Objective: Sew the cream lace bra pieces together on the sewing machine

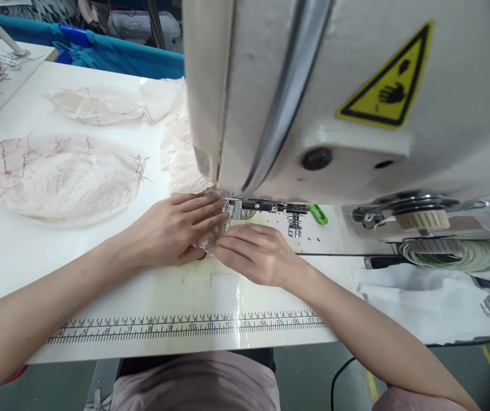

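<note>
A piece of pale lace fabric (207,241) lies under the head of a sewing machine (223,114), close to the presser foot. My left hand (180,225) rests flat on the lace, its fingers stretched out toward the needle area. Opposite it, my right hand (256,251) has its fingers closed at the lace's near right edge, in what looks like a pinch. More sheer cream fabric (180,151) runs behind the machine head. The needle tip itself is hidden.
A round sheer piece with red threads (63,180) lies at left, another cream piece (99,105) behind it. A ruler strip (193,326) marks the front edge. A green clip (318,214), thread-guide wheel (422,220), coiled pale tape (462,254) and white cloth (424,302) are at right.
</note>
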The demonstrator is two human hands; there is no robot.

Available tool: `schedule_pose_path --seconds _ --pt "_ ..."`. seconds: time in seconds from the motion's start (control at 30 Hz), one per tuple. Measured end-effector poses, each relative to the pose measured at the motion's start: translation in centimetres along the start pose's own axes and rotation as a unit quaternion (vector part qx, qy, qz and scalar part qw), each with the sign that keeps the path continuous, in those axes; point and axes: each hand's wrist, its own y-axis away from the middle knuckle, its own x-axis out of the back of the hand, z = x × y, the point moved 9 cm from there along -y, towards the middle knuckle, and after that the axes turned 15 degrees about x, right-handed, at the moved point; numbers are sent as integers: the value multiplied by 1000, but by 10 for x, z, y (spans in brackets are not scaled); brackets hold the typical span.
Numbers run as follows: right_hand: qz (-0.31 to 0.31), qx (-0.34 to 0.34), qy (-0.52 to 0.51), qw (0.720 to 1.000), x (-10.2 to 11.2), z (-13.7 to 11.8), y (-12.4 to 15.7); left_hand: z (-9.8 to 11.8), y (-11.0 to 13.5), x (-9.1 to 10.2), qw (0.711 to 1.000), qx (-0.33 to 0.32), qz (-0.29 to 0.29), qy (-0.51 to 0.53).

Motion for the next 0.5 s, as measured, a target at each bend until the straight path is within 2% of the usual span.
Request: schedule_pose_path --seconds 0.3,0.5 --pt "18 -8 20 1000 3 2 2 1 0 0 1000 1 10 -17" --pt "9 -20 28 999 3 5 3 0 -2 -1 999 19 14 -37"
